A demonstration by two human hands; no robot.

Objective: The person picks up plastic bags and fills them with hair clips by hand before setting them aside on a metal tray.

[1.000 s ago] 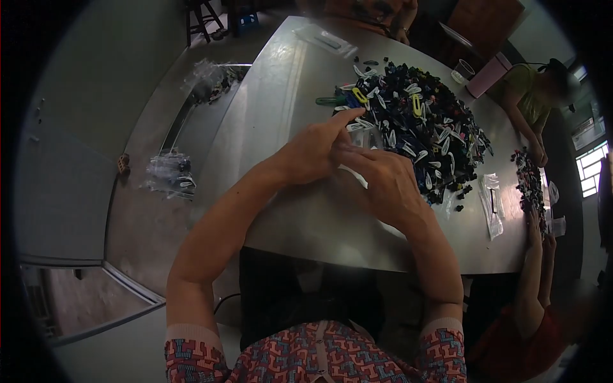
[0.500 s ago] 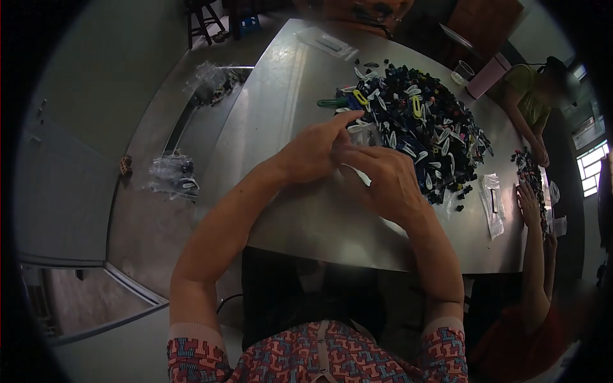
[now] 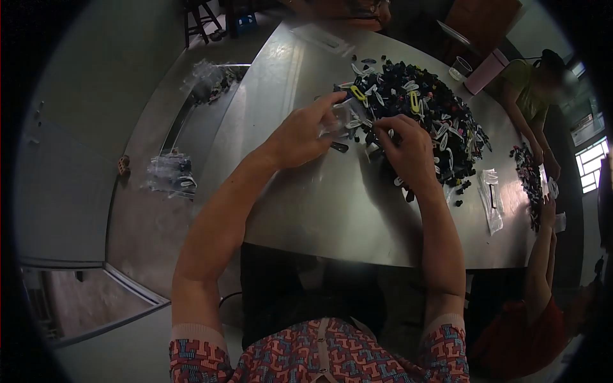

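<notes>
My left hand [image 3: 306, 133] is closed on a clear plastic bag [image 3: 338, 120] at the left edge of a heap of hair clips [image 3: 440, 105]. Just to the right, my right hand [image 3: 407, 145] is over the near side of the heap, its fingers bent together beside the bag. What its fingertips hold is too small to tell. A yellow clip [image 3: 359, 94] lies near my left fingertips, and a dark clip [image 3: 340, 147] rests on the metal table [image 3: 306, 217] below the bag.
Flat clear bags lie at the table's far left [image 3: 322, 41] and right [image 3: 491, 201]. A pink container [image 3: 486, 73] and a clear cup [image 3: 460, 68] stand behind the heap. Two people work at a smaller pile [image 3: 529, 185] on the right. Bagged items [image 3: 172, 173] lie at the left.
My hands have moved apart; the right one has shifted right and up to the heap. The clear bag now shows at my left hand. The co-workers' hands have moved.
</notes>
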